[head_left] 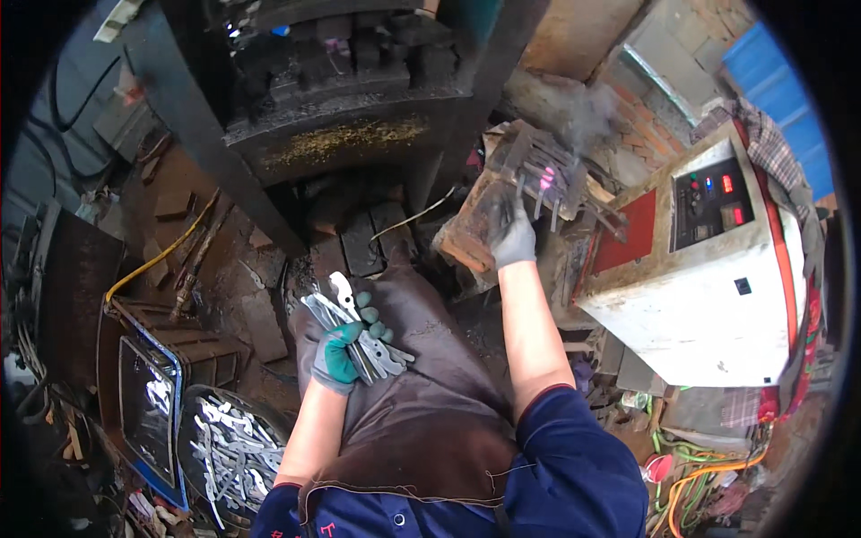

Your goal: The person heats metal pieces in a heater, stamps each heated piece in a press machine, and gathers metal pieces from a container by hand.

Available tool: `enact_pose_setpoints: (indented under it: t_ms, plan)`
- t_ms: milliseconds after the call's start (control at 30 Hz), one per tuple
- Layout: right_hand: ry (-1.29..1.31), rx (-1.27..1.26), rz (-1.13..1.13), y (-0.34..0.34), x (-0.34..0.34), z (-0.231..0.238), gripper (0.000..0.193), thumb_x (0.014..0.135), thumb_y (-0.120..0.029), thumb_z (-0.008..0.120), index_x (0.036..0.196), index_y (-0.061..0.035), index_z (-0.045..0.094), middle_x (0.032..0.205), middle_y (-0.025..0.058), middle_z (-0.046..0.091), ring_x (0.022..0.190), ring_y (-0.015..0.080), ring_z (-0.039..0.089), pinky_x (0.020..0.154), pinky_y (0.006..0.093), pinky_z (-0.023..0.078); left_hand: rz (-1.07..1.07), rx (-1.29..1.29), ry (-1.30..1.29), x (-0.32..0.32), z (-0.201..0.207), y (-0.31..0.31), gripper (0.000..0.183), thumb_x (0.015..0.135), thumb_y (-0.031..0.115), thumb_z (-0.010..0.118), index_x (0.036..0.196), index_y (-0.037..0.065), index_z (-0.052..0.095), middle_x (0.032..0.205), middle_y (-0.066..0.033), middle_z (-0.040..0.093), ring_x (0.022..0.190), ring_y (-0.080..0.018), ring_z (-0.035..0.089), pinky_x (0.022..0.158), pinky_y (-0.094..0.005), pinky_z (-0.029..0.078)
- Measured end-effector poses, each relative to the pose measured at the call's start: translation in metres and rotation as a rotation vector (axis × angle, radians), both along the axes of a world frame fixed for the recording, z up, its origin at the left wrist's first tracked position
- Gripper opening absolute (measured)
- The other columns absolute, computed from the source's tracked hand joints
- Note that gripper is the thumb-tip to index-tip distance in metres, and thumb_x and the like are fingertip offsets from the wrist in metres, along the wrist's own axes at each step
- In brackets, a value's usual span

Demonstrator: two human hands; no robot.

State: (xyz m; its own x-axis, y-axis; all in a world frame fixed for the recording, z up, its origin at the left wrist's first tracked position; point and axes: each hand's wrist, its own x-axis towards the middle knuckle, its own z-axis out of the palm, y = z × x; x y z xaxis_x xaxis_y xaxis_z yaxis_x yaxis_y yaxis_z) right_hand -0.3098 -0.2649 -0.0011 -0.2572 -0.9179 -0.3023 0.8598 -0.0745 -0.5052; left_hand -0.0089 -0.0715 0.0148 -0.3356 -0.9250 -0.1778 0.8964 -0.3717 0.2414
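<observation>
My left hand [337,355], in a grey and green glove, is closed around a bundle of flat silver-grey metal blanks [380,355] with shaped ends. It holds them over the brown apron [421,314] on my lap. My right hand [511,235], in a grey glove with darkened fingers, reaches forward to a small brick-built heater [484,202]. A thin grey metal blank [520,185] sticks up from its fingertips, which look closed on it; their grip is partly hidden. Just right of these fingers, a metal blank with a glowing pink end [546,179] lies among other blanks, with smoke rising behind.
A large dark press [350,134] stands ahead. On the right is a white control cabinet [700,296] with lit displays. A round basket of metal blanks [233,453] sits at lower left, beside a blue-edged bin [179,421]. Orange and green hoses [686,484] lie at lower right.
</observation>
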Motion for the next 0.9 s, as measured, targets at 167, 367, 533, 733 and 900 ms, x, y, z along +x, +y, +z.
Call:
enact_pose_setpoints:
  t_ms: [167,367,533,733,900]
  plan:
    - [0.338,-0.060,0.396,-0.025,0.064,0.063,0.028,0.093,-0.036,0.059,0.090,-0.0090,0.063,0.080,0.0022,0.064,0.066,0.0113,0.061,0.061,0.0254,0.052,-0.012,0.031,-0.005,0.000,-0.009,0.000,0.052,0.078,0.006,0.065,0.127,0.007,0.048,0.102,-0.0063,0.061,0.085,-0.0241,0.061,0.085,-0.0452,0.050]
    - [0.596,-0.276,0.709,-0.101,0.207,0.182,0.038,0.095,-0.037,0.052,0.095,-0.0003,0.062,0.078,0.0062,0.064,0.067,0.0143,0.061,0.055,0.0258,0.044,-0.021,0.019,0.088,0.001,-0.007,0.001,0.051,0.078,0.002,0.062,0.128,0.004,0.050,0.101,-0.0090,0.064,0.085,-0.0259,0.062,0.088,-0.0468,0.048]
    - [0.446,-0.241,0.520,-0.037,0.221,0.154,0.016,0.093,-0.016,0.054,0.090,-0.0027,0.063,0.060,0.0011,0.055,0.042,0.0099,0.045,0.037,0.0219,0.033,0.011,-0.007,0.117,0.009,-0.011,0.007,0.048,0.080,0.002,0.060,0.127,0.004,0.050,0.103,-0.0093,0.064,0.088,-0.0267,0.063,0.087,-0.0452,0.050]
    - [0.507,-0.768,1.020,0.082,0.305,0.184,0.044,0.093,-0.018,0.060,0.130,0.0018,0.048,0.116,0.0163,0.061,0.103,0.0221,0.062,0.082,0.0306,0.052,-0.139,0.139,-0.020,0.016,-0.011,0.010,0.029,0.083,0.007,0.057,0.109,-0.005,0.060,0.099,-0.0169,0.068,0.088,-0.0300,0.067,0.082,-0.0399,0.054]
    - [0.553,-0.483,0.618,0.061,0.200,0.133,0.038,0.096,-0.021,0.054,0.125,0.0027,0.049,0.116,0.0193,0.060,0.103,0.0251,0.063,0.084,0.0347,0.054,0.033,0.017,0.036,0.010,-0.008,0.007,0.048,0.077,0.005,0.062,0.124,0.003,0.052,0.101,-0.0100,0.064,0.085,-0.0252,0.062,0.082,-0.0441,0.051]
